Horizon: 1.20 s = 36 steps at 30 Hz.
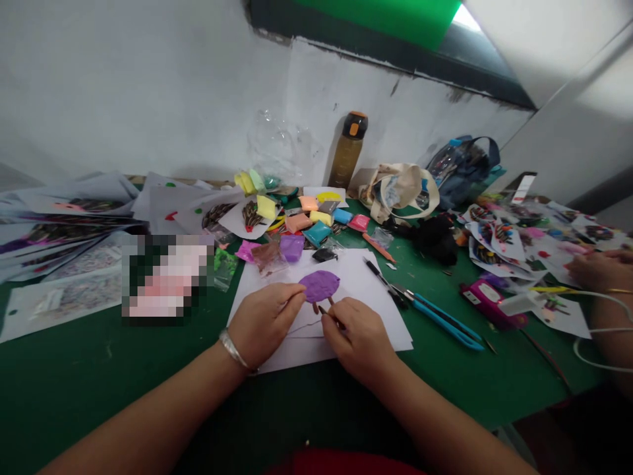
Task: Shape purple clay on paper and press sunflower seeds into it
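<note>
A flat purple clay oval (pixel 319 285) lies on a white sheet of paper (pixel 376 310) on the green table. My left hand (pixel 264 323), with a silver bangle on its wrist, rests on the paper with curled fingers touching the oval's left edge. My right hand (pixel 359 336) sits just below and right of the oval, fingers pinched on a small dark brown piece (pixel 324 310) at its lower rim. A thin drawn line shows on the paper between my hands.
Small bags of coloured clay (pixel 316 232) lie behind the paper, with a brown bottle (pixel 349 150), a cloth bag (pixel 400 188) and a blue bag (pixel 462 168). Blue-handled scissors (pixel 445 320) and a pen (pixel 383 280) lie to the right. Another person's hand (pixel 598 270) works at far right. Printed sheets (pixel 64 231) cover the left.
</note>
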Tool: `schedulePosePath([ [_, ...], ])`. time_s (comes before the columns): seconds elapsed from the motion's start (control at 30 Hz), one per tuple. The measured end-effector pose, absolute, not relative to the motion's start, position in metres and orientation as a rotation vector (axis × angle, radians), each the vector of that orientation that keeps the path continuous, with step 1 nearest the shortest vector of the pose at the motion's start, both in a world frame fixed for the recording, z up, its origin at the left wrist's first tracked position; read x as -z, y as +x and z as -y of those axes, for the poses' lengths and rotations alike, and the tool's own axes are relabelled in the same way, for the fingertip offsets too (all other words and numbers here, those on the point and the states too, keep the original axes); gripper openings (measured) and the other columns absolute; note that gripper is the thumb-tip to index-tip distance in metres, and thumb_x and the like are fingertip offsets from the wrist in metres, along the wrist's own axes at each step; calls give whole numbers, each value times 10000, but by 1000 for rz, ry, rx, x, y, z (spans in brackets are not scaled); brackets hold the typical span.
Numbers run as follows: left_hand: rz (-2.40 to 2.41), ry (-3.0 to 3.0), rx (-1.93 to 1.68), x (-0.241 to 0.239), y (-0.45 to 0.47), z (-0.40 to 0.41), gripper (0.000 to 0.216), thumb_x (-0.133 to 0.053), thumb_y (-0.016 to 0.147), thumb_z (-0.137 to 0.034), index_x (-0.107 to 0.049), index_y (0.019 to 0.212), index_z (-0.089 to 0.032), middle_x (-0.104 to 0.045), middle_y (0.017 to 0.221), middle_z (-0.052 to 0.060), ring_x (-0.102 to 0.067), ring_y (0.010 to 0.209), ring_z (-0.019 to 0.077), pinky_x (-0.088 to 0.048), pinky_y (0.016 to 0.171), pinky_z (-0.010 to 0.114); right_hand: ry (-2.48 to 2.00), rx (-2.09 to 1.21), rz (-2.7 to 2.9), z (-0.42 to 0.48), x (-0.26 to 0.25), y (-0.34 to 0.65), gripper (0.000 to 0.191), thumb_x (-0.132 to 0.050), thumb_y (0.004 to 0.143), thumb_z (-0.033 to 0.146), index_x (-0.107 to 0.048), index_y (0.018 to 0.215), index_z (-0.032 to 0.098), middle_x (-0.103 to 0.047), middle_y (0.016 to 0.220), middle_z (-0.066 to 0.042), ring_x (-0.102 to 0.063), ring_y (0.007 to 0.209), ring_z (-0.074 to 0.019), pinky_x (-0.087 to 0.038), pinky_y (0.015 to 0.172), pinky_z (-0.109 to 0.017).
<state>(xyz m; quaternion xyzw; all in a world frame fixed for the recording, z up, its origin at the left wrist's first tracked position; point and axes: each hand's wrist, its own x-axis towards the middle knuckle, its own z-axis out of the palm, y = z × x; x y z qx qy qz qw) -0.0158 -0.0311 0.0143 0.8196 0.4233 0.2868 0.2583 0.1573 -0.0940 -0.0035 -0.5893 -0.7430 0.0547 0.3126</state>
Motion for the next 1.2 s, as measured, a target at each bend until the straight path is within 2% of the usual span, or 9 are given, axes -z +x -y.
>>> schedulePosePath([
  [0.1, -946, 2601, -712, -1, -18, 26, 336, -410, 930, -283, -636, 1115, -118, -678, 1123, 128, -592, 1089, 258, -422, 1004, 434, -1623, 7, 2095, 95, 8, 155, 251, -451, 891, 205, -517, 649, 185, -525, 665, -23, -461, 659, -152, -301, 653, -293],
  [0.27, -982, 2777, -447, 18, -16, 26, 440, -547, 867, -312, -546, 1251, -99, -574, 1291, 161, -437, 1275, 310, -340, 1083, 488, -1689, 118, 2213, 91, 11, 149, 216, -448, 890, 200, -544, 696, 191, -565, 703, -30, -469, 665, -165, -279, 668, -307],
  [0.5, -1002, 2712, -508, 14, -18, 27, 401, -473, 876, -244, -552, 1246, -111, -543, 1328, 166, -437, 1272, 304, -368, 1060, 506, -1784, 145, 2237, 86, 11, 146, 217, -444, 903, 212, -563, 723, 193, -595, 713, -32, -491, 650, -168, -251, 641, -316],
  [0.67, -1006, 2735, -504, 15, -17, 28, 395, -430, 864, -180, -560, 1226, -88, -586, 1272, 172, -457, 1256, 298, -360, 1064, 500, -1808, 166, 2276, 85, 12, 144, 219, -442, 905, 208, -585, 741, 185, -612, 720, -44, -516, 652, -173, -255, 633, -318],
  [1.2, -1048, 2783, -447, 19, -14, 30, 391, -453, 867, -189, -548, 1236, -100, -603, 1260, 150, -474, 1247, 282, -351, 1071, 468, -1850, 164, 2263, 79, 14, 140, 194, -473, 875, 202, -583, 716, 191, -621, 700, -36, -545, 636, -175, -260, 608, -319],
])
